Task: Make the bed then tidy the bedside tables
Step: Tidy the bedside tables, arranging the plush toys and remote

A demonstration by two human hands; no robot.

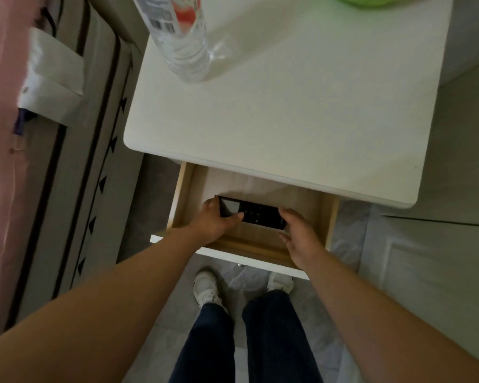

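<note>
Centre of the frame: both hands are reaching into the pulled-out drawer of the white bedside table. The left hand is curling round the left end of a black remote, w/ fingers behind that end & thumb lying across its top face, so it is gripping the remote. The right hand is sitting at the remote's right end, fingers spread & half open, fingertips touching or just beside that end; can't tell if it is really gripping. The remote is lying crosswise inside the drawer, tilted a bit, its right end lower in the frame. Can't tell if it is resting on the drawer floor or held just above it.

The drawer is showing light wood sides & a white front, which is running under both forearms.

Upper centre: a clear plastic bottle w/ a red & white label is standing on the table top near its back left corner. Top right edge: a green thing, mostly cut off, is also sitting on the table.

Left side of frame: the bed w/ pink bedding is running alongside the table. A white paper-like item is poking out at the upper left, beside the mattress edge.

Bottom centre: the person's dark trousers & white shoes are standing on a pale tiled floor.
</note>
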